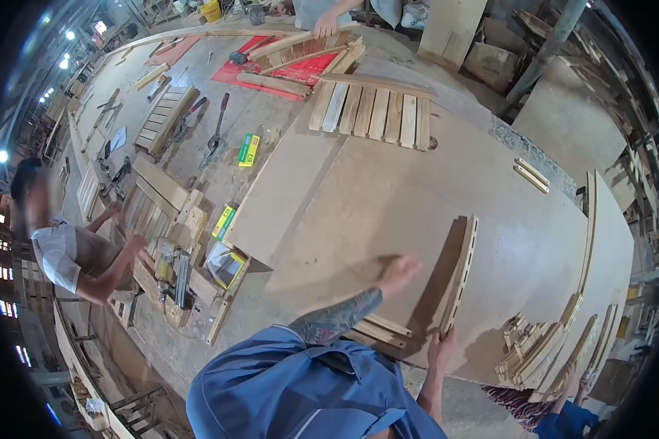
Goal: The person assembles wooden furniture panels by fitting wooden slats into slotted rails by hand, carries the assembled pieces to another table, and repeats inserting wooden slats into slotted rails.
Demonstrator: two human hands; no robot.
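Note:
My right hand (442,344) grips the lower end of a slotted wooden rail (461,274), which stands on edge on the plywood sheet (373,212) and throws a shadow to its left. My left hand (400,274) is over the sheet, left of the rail and apart from it; it is blurred, so its fingers cannot be made out. Below that hand, two thin wooden strips (379,332) lie by my forearm. A slatted wooden panel (373,113) lies at the sheet's far edge.
A co-worker (80,252) stands at the left by another slatted assembly (150,208). Another person's hand (326,25) touches wood at the top. Stacked strips (534,351) lie at the right; a yellow-green box (248,150) and tools lie left of the sheet.

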